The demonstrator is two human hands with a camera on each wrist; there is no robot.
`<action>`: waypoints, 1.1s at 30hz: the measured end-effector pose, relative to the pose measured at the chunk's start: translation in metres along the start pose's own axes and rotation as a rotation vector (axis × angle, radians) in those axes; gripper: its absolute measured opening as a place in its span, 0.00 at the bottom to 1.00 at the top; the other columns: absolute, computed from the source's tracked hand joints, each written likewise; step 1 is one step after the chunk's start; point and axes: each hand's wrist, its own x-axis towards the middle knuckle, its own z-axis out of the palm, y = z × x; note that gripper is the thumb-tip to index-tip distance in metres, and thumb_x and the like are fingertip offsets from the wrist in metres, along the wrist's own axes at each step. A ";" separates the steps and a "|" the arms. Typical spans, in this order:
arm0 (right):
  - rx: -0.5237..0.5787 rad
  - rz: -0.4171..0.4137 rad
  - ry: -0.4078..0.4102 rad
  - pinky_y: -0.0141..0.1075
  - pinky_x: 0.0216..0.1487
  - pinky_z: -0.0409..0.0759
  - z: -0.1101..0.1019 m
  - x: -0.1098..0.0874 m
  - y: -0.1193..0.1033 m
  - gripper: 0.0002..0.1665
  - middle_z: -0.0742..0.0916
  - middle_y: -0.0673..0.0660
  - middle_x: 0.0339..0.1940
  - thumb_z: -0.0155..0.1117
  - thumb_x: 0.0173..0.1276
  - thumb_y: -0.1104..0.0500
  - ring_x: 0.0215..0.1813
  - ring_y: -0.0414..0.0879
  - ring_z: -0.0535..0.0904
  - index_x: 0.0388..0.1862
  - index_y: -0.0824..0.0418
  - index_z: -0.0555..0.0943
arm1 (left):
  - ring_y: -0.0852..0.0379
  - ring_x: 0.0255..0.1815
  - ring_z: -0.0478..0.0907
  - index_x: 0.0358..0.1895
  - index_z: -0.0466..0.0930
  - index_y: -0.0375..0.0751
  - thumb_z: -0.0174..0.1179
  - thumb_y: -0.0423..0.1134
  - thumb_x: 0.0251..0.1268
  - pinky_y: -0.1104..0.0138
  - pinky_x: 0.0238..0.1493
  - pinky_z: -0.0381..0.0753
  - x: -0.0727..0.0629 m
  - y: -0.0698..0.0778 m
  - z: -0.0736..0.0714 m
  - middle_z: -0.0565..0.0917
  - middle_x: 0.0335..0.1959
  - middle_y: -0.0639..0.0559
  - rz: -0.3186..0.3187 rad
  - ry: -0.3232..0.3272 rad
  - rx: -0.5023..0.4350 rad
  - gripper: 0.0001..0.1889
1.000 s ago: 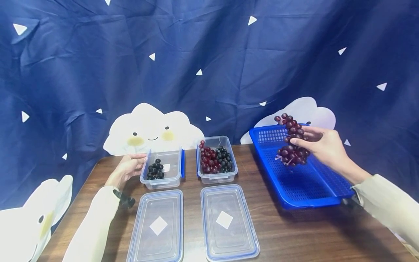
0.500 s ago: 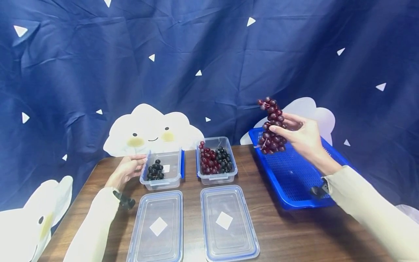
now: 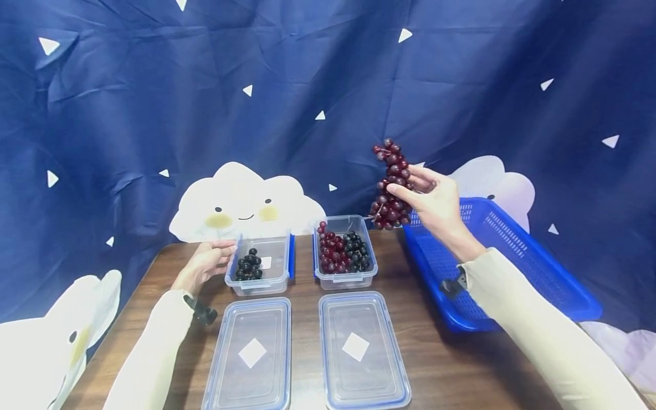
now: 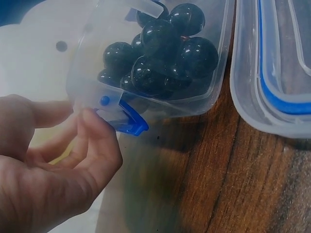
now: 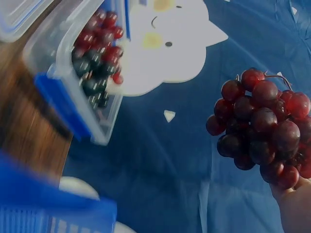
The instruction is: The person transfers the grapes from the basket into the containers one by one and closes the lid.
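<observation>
My right hand (image 3: 438,202) holds a bunch of dark red grapes (image 3: 392,191) up in the air, at the near left edge of the blue basket. In the right wrist view the red grapes (image 5: 265,126) fill the right side, with part of the hand below them. My left hand (image 3: 207,265) holds the left clear plastic container (image 3: 279,250) by its left side. The left wrist view has its fingertips (image 4: 90,119) at the blue latch (image 4: 129,119). Black grapes (image 3: 248,266) lie inside that container.
A second clear container (image 3: 345,279), with red grapes (image 3: 332,250) and black grapes (image 3: 357,250), stands right of the first. Two clear lids (image 3: 251,381) (image 3: 366,376) lie flat in front. The blue basket (image 3: 556,279) sits at the right. A blue curtain (image 3: 328,68) hangs behind the table.
My right hand has carried the red grapes up and leftward from over the blue basket. The left hand stays at the left container.
</observation>
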 end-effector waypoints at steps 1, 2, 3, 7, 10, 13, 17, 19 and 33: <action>0.021 0.002 -0.005 0.19 0.50 0.84 0.006 0.001 0.001 0.35 0.92 0.44 0.47 0.83 0.61 0.54 0.47 0.27 0.87 0.66 0.64 0.83 | 0.66 0.44 0.84 0.80 0.61 0.33 0.56 0.40 0.81 0.67 0.49 0.84 0.000 0.000 0.001 0.87 0.46 0.60 -0.001 0.002 0.003 0.31; 0.041 0.002 -0.009 0.20 0.51 0.85 0.012 0.001 0.002 0.35 0.92 0.49 0.49 0.83 0.61 0.55 0.47 0.28 0.87 0.65 0.64 0.83 | 0.66 0.44 0.84 0.80 0.62 0.34 0.56 0.40 0.81 0.67 0.49 0.84 0.000 -0.001 0.002 0.87 0.47 0.60 -0.001 0.004 0.007 0.31; 0.065 0.004 -0.014 0.21 0.51 0.85 0.018 0.002 0.003 0.35 0.93 0.53 0.51 0.83 0.61 0.56 0.47 0.29 0.87 0.65 0.65 0.83 | 0.67 0.43 0.84 0.80 0.62 0.34 0.56 0.40 0.82 0.67 0.48 0.84 0.000 -0.001 0.002 0.87 0.48 0.58 -0.003 0.007 0.009 0.31; 0.105 0.009 -0.050 0.22 0.51 0.86 0.044 0.009 0.007 0.35 0.89 0.69 0.58 0.82 0.61 0.58 0.46 0.28 0.88 0.66 0.67 0.82 | 0.67 0.45 0.84 0.80 0.62 0.35 0.55 0.40 0.82 0.68 0.49 0.84 0.000 -0.001 0.004 0.87 0.53 0.55 -0.008 0.011 0.021 0.30; 0.119 0.022 -0.084 0.22 0.50 0.86 0.064 0.012 0.010 0.35 0.88 0.70 0.58 0.82 0.61 0.58 0.44 0.28 0.87 0.66 0.67 0.82 | 0.65 0.48 0.84 0.81 0.62 0.35 0.55 0.40 0.82 0.68 0.50 0.84 0.000 -0.001 0.004 0.87 0.54 0.55 -0.010 0.008 0.020 0.30; 0.155 0.041 -0.117 0.25 0.49 0.88 0.085 0.014 0.012 0.34 0.89 0.70 0.57 0.82 0.61 0.59 0.45 0.32 0.88 0.65 0.68 0.83 | 0.65 0.48 0.84 0.81 0.62 0.35 0.55 0.40 0.82 0.68 0.49 0.84 0.001 -0.001 0.004 0.88 0.52 0.57 -0.008 0.005 0.010 0.30; 0.163 0.088 -0.146 0.30 0.52 0.89 0.113 0.014 0.015 0.34 0.90 0.67 0.58 0.82 0.61 0.57 0.52 0.42 0.90 0.65 0.66 0.83 | 0.66 0.47 0.84 0.80 0.62 0.35 0.55 0.40 0.82 0.68 0.50 0.84 0.000 0.000 0.004 0.88 0.51 0.57 -0.008 0.008 0.005 0.30; 0.173 0.116 -0.162 0.33 0.55 0.89 0.128 0.012 0.016 0.35 0.90 0.67 0.59 0.82 0.61 0.57 0.57 0.47 0.89 0.65 0.66 0.82 | 0.65 0.48 0.85 0.80 0.63 0.36 0.56 0.41 0.82 0.67 0.51 0.84 0.000 0.001 0.004 0.88 0.53 0.56 -0.008 0.014 0.008 0.30; 0.312 0.229 -0.281 0.36 0.54 0.90 0.212 -0.009 0.030 0.29 0.92 0.65 0.53 0.82 0.60 0.58 0.54 0.54 0.91 0.59 0.66 0.85 | 0.67 0.45 0.83 0.80 0.64 0.36 0.56 0.41 0.82 0.66 0.51 0.84 0.000 0.000 0.004 0.87 0.50 0.56 -0.006 0.040 0.019 0.29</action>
